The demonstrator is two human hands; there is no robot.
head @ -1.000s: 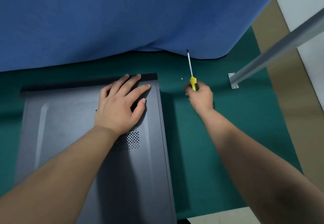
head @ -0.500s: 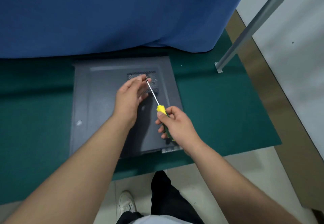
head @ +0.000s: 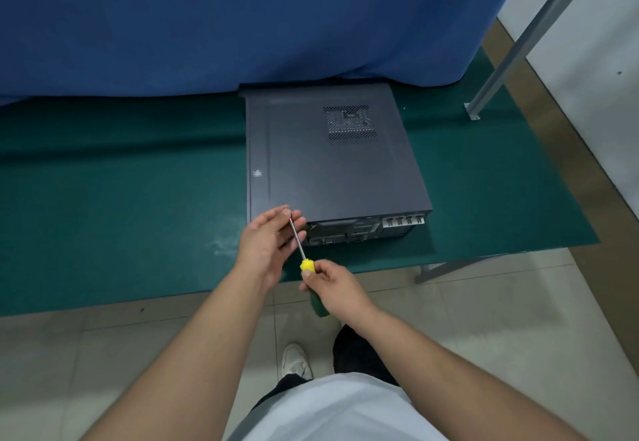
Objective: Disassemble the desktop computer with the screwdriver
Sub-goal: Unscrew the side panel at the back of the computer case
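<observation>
Writing: none can be read on the computer (head: 332,160).
Computer: lies flat on the green surface (head: 121,198), its far end at the blue curtain (head: 242,15).
Right grip (head: 340,290): wrapped round the screwdriver (head: 306,264) handle.
Left grip (head: 268,245): fingertips pinch the screwdriver's tip.
Around: metal pole (head: 532,31) at right.

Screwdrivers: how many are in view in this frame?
1. The screwdriver is held in front of the computer case: the right hand grips its handle, the left hand pinches the shaft near the tip. Nothing suggests another, though the blue cloth could hide things.

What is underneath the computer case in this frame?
The computer case lies flat on a green mat that shows on three sides. Its far edge meets the blue curtain. The mat directly beneath it is covered.
</observation>
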